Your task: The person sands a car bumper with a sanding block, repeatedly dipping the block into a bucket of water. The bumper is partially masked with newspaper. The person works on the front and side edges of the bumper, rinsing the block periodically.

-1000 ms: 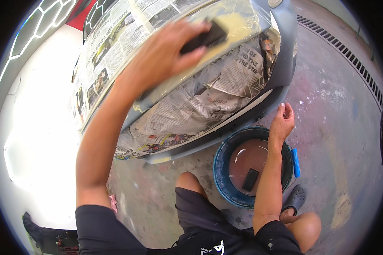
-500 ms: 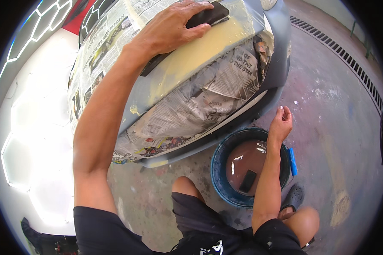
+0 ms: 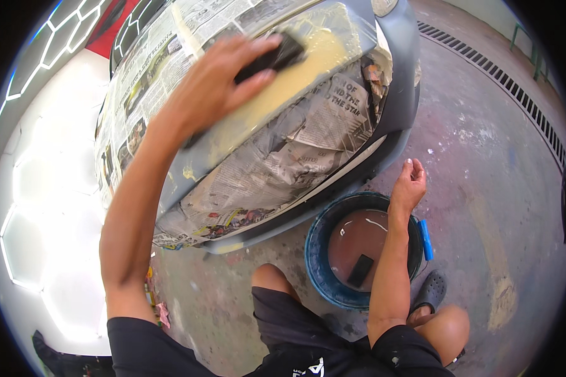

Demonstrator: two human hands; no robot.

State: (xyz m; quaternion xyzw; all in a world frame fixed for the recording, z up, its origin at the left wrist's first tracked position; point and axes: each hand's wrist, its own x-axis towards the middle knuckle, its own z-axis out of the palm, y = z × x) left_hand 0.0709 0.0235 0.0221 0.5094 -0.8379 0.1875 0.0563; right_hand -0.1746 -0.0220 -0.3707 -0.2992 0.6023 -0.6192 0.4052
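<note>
My left hand (image 3: 207, 85) grips a long black sanding block (image 3: 283, 51), which lies against a panel with yellowish filler (image 3: 324, 53) on grey primer. The hand is blurred by motion. Part of the block is hidden under the palm and wrist, and its other end shows dark beside the wrist. My right hand (image 3: 410, 183) hangs in the air past the bucket's rim, fingers loosely curled, with nothing visible in it. Below it stands a blue-black bucket (image 3: 316, 251) of murky reddish water. A smaller black block (image 3: 360, 271) lies in that water.
Newspaper (image 3: 258, 182) masks the vehicle around the panel. A dark grey bumper edge (image 3: 404, 81) curves down its right side. The bucket has a blue handle grip (image 3: 426, 239). A floor drain grate (image 3: 484, 69) runs at the far right. Bright hexagonal lights reflect at the left.
My left hand and the sanding block have slid back toward the lower left along the panel, baring more filler at the top. My right hand stays almost still; the view has shifted slightly.
</note>
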